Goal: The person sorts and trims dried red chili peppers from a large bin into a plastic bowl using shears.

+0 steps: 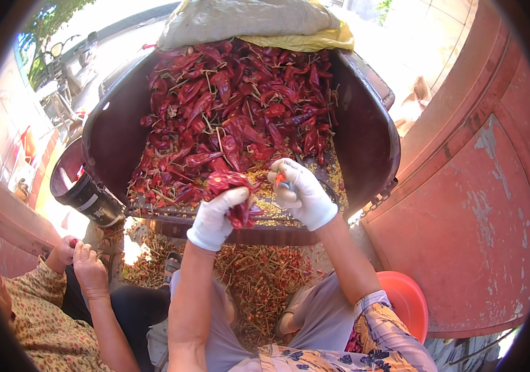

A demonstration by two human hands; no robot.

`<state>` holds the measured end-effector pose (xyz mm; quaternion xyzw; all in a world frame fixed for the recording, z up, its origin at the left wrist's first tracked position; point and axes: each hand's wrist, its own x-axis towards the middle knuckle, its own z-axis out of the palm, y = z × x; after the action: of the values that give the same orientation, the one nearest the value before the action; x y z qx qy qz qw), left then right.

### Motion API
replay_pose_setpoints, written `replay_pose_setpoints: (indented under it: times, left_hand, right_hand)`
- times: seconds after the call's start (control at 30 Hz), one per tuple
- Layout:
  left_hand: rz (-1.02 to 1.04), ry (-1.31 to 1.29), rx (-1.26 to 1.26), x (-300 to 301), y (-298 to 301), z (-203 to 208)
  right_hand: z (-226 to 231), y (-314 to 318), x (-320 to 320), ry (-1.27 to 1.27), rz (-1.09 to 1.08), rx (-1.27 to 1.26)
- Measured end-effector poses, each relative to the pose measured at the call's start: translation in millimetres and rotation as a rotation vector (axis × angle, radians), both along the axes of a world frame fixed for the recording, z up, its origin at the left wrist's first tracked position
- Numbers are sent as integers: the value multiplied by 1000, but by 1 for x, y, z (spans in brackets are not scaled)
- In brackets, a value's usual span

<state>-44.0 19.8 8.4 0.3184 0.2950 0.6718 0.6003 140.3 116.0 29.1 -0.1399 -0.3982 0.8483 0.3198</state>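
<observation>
My left hand (217, 217), in a white glove, is closed around dried red chili peppers (226, 182). They bulge out above the thumb and hang below the fingers. My right hand (303, 193), also gloved in white, is just to the right, its fingers pinched on a small orange-red pepper piece (280, 178). A greyish patch shows at those fingertips; I cannot make out what it is. Both hands are over the near edge of a dark cart bed (364, 124). A large heap of dried red chilies (234, 105) with stems fills the bed, and yellow seeds (271, 211) lie scattered along its front.
A grey and yellow sack (252, 25) lies across the heap's far end. On the left stands a black bucket (94, 201); a co-worker's hands (85, 263) hold a small red thing. Stems (265, 291) litter the ground. A red basin (407, 304) and red metal panel (457, 229) are at right.
</observation>
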Motion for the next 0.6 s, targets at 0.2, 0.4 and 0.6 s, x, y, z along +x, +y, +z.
replay_pose_setpoints:
  times: [0.2,0.4,0.6]
  left_hand:
    - [348,-222,-40,-13,-5,0]
    - [287,-223,-29,-3,7,-8]
    - [273,-129,-83,3,6,-8]
  right_hand:
    - [24,-1,10,-791,152,706]
    - [-40,25,-14,-1093,-585,1474]
    - [-50,40,-12,-1021,-540,1327]
